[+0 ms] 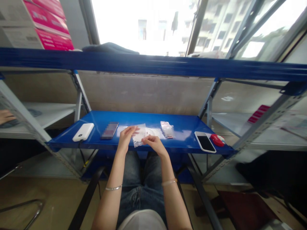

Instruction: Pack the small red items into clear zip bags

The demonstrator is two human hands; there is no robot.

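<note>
Pale shirt (142,221) below, 2 hands (126,136) (155,143) hold a clear bag (138,137) near a packet (166,127) holding reddish bits (170,137).

The bare left forearm (116,172) and the bare right forearm (168,169) reach forward side by side, slanting inward toward the front edge of the glossy blue rectangular table (184,127). The bare left hand (127,137) is over the table near that edge, turned inward, its fingers gently bent and pointing across. The bare right hand (154,143), close to the same edge, angles inward too, thumb and forefinger brought together, the hands near each other but apart
</note>
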